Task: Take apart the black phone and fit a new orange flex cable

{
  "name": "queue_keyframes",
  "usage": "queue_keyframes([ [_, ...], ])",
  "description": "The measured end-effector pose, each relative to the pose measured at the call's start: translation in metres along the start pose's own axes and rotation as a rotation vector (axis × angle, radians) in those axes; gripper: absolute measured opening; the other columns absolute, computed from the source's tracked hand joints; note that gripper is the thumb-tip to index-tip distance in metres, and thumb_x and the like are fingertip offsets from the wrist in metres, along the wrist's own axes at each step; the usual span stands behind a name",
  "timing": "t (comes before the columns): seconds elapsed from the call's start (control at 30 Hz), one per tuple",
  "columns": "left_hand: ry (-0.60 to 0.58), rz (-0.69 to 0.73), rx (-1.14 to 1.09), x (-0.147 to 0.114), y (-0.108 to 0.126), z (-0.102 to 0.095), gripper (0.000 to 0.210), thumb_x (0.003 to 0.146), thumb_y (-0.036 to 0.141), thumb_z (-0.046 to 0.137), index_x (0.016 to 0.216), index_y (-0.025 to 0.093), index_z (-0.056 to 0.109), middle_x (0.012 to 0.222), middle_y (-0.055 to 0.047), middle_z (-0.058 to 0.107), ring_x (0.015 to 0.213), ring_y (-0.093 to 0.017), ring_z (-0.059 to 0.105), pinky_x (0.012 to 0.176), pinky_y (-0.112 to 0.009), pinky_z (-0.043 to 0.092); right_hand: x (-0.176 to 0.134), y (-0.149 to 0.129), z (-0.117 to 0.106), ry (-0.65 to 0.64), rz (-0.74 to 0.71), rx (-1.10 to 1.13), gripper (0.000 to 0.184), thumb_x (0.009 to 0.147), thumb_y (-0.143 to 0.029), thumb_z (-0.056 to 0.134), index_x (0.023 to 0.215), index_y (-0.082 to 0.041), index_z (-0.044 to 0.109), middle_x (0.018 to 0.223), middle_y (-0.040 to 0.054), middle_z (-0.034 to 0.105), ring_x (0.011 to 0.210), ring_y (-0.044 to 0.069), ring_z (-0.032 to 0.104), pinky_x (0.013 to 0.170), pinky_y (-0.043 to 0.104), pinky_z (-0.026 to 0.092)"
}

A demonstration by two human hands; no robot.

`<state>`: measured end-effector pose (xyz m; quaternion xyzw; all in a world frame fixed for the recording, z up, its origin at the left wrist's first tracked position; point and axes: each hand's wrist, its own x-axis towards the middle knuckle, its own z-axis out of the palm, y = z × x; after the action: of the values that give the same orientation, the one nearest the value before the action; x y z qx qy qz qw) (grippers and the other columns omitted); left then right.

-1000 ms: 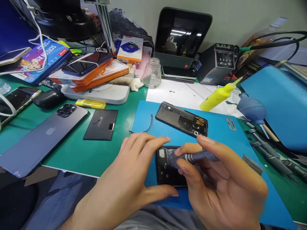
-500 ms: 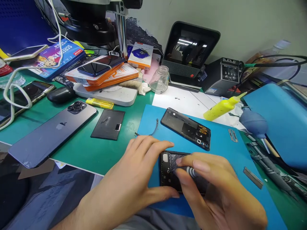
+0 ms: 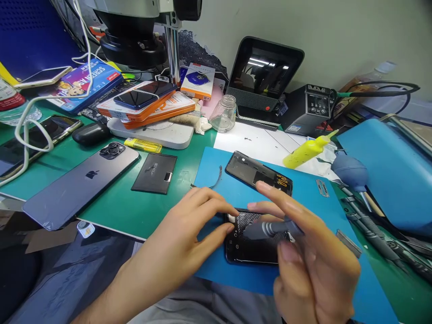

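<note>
My left hand [image 3: 189, 229] is at the left end of an opened dark phone [image 3: 253, 255]. Its thumb and index finger are curved and apart, their tips by the phone's upper left corner. In my right hand [image 3: 313, 252] is a dark grey screwdriver [image 3: 270, 228] with light rings on its handle, held nearly level above the phone. The screwdriver's left end is blurred, so I cannot tell whether it touches. A removed phone back cover [image 3: 246, 168] lies inner side up beyond the phone, partly behind my right fingers.
Both phone parts lie on a blue mat [image 3: 216, 274]. Leftward are a grey-blue phone [image 3: 84, 184], a flat black panel [image 3: 155, 173] and a yellow packet [image 3: 143, 145]. A glass jar [image 3: 224, 113], yellow bottle [image 3: 307, 152], air blower [image 3: 351, 171] and tweezers [image 3: 371, 229] stand or lie around the mat.
My left thumb has drawn up from the phone's near edge toward the index finger. My right hand has lifted and tilted the screwdriver toward level, its index finger now stretched out.
</note>
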<state>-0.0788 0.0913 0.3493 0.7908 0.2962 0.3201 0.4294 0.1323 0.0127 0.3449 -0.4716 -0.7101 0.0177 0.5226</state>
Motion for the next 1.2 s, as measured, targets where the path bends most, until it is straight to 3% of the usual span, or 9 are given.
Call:
queue_keyframes([
  [0.07, -0.011, 0.025, 0.048, 0.0, -0.001, 0.0, 0.016, 0.116, 0.017, 0.068, 0.126, 0.028, 0.075, 0.121, 0.005, 0.073, 0.119, -0.011, 0.067, 0.105, -0.018, 0.048, 0.001, 0.001, 0.0, 0.007, 0.04, 0.011, 0.066, 0.107, -0.004, 0.056, 0.168, -0.028, 0.061, 0.159, 0.0084, 0.073, 0.133, 0.028, 0.079, 0.107, 0.048, 0.071],
  [0.23, -0.032, 0.083, 0.148, 0.001, -0.003, 0.002, 0.011, 0.111, 0.024, 0.081, 0.12, 0.029, 0.078, 0.114, 0.003, 0.074, 0.11, -0.017, 0.067, 0.1, -0.028, 0.05, 0.002, -0.001, 0.006, 0.055, 0.082, -0.021, 0.081, 0.102, -0.002, 0.075, 0.174, -0.03, 0.052, 0.134, 0.0089, 0.083, 0.102, 0.02, 0.085, 0.083, 0.034, 0.075],
  [0.33, -0.02, 0.098, 0.16, 0.0, -0.003, 0.004, 0.006, 0.111, 0.023, 0.079, 0.113, 0.029, 0.078, 0.113, 0.004, 0.073, 0.108, -0.016, 0.067, 0.099, -0.028, 0.05, 0.003, -0.003, 0.008, 0.089, 0.154, 0.093, 0.075, 0.103, -0.003, 0.075, 0.17, -0.03, 0.056, 0.118, 0.0042, 0.083, 0.092, 0.018, 0.084, 0.075, 0.031, 0.075],
  [0.5, -0.026, 0.095, 0.149, 0.0, -0.003, 0.003, 0.011, 0.114, 0.019, 0.074, 0.107, 0.027, 0.076, 0.11, 0.004, 0.074, 0.105, -0.014, 0.067, 0.098, -0.027, 0.049, 0.005, -0.005, 0.005, 0.169, 0.105, 0.085, 0.073, 0.1, -0.002, 0.078, 0.166, -0.028, 0.063, 0.111, 0.0036, 0.082, 0.087, 0.016, 0.082, 0.079, 0.029, 0.074],
  [0.6, 0.002, 0.092, 0.146, 0.0, -0.003, 0.003, 0.012, 0.115, 0.017, 0.072, 0.108, 0.027, 0.075, 0.111, 0.005, 0.074, 0.107, -0.012, 0.07, 0.099, -0.023, 0.05, 0.003, -0.005, 0.0, 0.091, 0.075, 0.05, 0.072, 0.1, -0.005, 0.078, 0.165, -0.03, 0.064, 0.104, 0.0024, 0.081, 0.083, 0.016, 0.081, 0.076, 0.026, 0.072],
  [0.83, 0.04, 0.083, 0.196, -0.003, -0.002, 0.006, 0.012, 0.114, 0.016, 0.072, 0.109, 0.027, 0.075, 0.124, 0.002, 0.077, 0.117, -0.014, 0.073, 0.103, -0.024, 0.051, -0.004, -0.003, 0.0, -0.043, 0.06, 0.044, 0.076, 0.102, -0.005, 0.076, 0.171, -0.029, 0.054, 0.131, 0.0119, 0.084, 0.104, 0.022, 0.086, 0.08, 0.03, 0.075],
  [0.93, 0.027, 0.057, 0.184, -0.003, -0.002, 0.007, 0.014, 0.113, 0.014, 0.072, 0.107, 0.027, 0.075, 0.126, 0.002, 0.076, 0.119, -0.015, 0.072, 0.104, -0.025, 0.051, 0.003, -0.002, 0.0, -0.041, 0.022, 0.018, 0.069, 0.103, -0.005, 0.074, 0.167, -0.023, 0.056, 0.121, 0.0116, 0.086, 0.099, 0.022, 0.087, 0.076, 0.03, 0.074],
  [1.1, 0.066, 0.052, 0.169, -0.002, 0.001, 0.005, 0.016, 0.111, 0.014, 0.072, 0.1, 0.026, 0.073, 0.133, -0.001, 0.07, 0.126, -0.016, 0.068, 0.108, -0.026, 0.051, 0.019, -0.005, -0.003, -0.088, -0.156, -0.076, 0.038, 0.101, -0.01, 0.083, 0.134, -0.021, 0.068, 0.088, 0.0008, 0.082, 0.072, 0.017, 0.079, 0.067, 0.029, 0.07],
  [1.2, 0.093, 0.053, 0.198, -0.002, 0.002, 0.006, 0.016, 0.109, 0.012, 0.073, 0.1, 0.025, 0.076, 0.12, -0.002, 0.066, 0.116, -0.018, 0.066, 0.101, -0.027, 0.053, 0.016, -0.007, -0.007, -0.153, -0.144, 0.024, 0.047, 0.101, 0.003, 0.066, 0.142, -0.02, 0.064, 0.119, 0.0076, 0.087, 0.106, 0.021, 0.086, 0.092, 0.037, 0.074],
])
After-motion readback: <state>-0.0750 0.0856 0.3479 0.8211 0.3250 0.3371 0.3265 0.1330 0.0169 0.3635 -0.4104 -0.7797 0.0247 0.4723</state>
